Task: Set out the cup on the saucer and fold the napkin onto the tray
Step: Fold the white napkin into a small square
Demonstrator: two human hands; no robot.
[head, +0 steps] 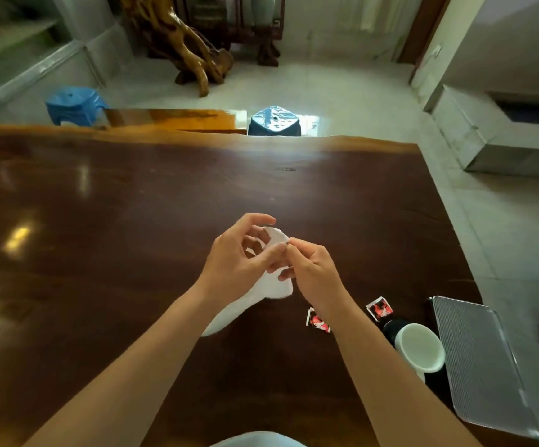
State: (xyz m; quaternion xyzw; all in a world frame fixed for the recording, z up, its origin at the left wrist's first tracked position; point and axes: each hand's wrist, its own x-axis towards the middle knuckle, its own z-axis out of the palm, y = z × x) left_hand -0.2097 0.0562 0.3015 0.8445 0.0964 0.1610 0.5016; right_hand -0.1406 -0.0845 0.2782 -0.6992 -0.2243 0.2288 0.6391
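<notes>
A white napkin [255, 301] hangs above the dark wooden table [132, 204] in the middle of the view. My left hand [239, 259] and my right hand [310, 269] both pinch its upper edge, fingertips close together. The rest of the napkin droops down to the lower left. A white cup [419, 346] stands at the right on a dark saucer [390, 329], only partly visible beside it. A grey metal tray [477, 359] lies right of the cup, near the table's right edge.
Two torn red-and-white wrapper pieces [318, 321] [380, 308] lie on the table between my right forearm and the cup. Two blue stools [74, 104] [274, 121] stand beyond the far edge. A carved wooden root sculpture [190, 50] rises on the floor behind.
</notes>
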